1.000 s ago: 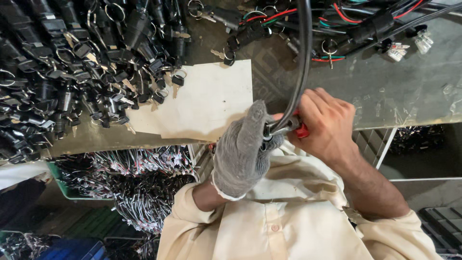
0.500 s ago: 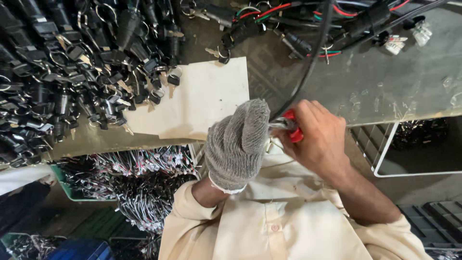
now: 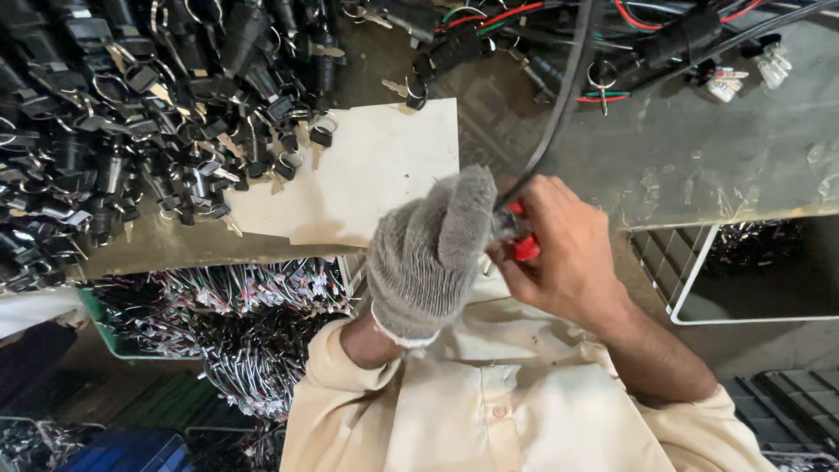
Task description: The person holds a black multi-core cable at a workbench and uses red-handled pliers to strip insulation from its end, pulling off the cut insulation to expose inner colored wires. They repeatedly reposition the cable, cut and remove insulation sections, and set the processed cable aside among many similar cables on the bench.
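My hands meet just off the near edge of the worktop (image 3: 699, 166), touching each other. The left hand (image 3: 428, 253) wears a grey knitted glove, coarse and fuzzy, and is curled closed; the bare right hand (image 3: 568, 253) is wrapped around a small red-handled tool (image 3: 524, 248), mostly hidden between them, so I cannot tell its kind. Both hands close on the lower end of a black cable (image 3: 564, 96), smooth and round. Its long axis runs from the hands up and away, leaning slightly right, out past the far edge of view.

Room: right of the hands the worktop is bare, scuffed grey sheet, its edge running just beyond my right knuckles. Below that edge on the right sits a white wire-frame basket (image 3: 690, 288). Just beyond and left of the gloved hand lies a flat pale card (image 3: 367, 175), overhanging the edge. Farther left is a dense heap of black key switches (image 3: 131, 114) with metal rings and keys. Far beyond the hands lie red, green and black wire bundles (image 3: 524, 17) with white connectors (image 3: 743, 79). Under the worktop, left, bins hold tangled wire harnesses (image 3: 245, 332).
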A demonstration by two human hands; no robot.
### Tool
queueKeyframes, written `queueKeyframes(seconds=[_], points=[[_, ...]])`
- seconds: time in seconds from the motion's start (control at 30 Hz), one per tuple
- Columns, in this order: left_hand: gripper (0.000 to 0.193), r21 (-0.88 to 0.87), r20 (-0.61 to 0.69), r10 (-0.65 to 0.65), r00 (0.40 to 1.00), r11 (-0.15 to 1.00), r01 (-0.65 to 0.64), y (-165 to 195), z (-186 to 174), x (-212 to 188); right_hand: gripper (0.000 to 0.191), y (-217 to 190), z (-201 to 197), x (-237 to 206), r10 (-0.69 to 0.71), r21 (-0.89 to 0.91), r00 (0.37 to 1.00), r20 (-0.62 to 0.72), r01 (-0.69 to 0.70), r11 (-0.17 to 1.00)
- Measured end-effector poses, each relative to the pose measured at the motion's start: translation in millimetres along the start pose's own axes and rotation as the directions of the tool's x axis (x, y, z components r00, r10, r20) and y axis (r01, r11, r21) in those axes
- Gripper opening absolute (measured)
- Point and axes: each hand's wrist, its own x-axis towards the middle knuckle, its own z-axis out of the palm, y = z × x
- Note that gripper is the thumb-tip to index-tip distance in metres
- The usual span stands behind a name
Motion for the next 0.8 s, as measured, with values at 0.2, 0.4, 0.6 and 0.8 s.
queueKeyframes(seconds=[0.2,0.4,0.6,0.8], points=[[0.069,-0.423,0.089,-0.16,0.983,0.887,0.183,1,-1,-2,0.037,4,9,10,0.007,-0.057,0.994,-0.11,-0.013,0.998],[0.068,-0.792,0.336,0.003,0.942,0.542,0.281,-10,-17,-7,0.039,22,9,29,-0.219,0.041,0.97,-0.106,0.225,0.974],[0.07,-0.809,0.415,-0.1,0.904,0.414,0.417,-2,-15,-7,0.033,33,7,40,-0.264,0.124,0.964,-0.025,0.266,0.956],[0.065,-0.147,0.209,-0.197,0.958,0.962,0.229,-1,-13,3,0.036,19,7,22,-0.075,-0.076,0.997,-0.012,0.074,0.994]])
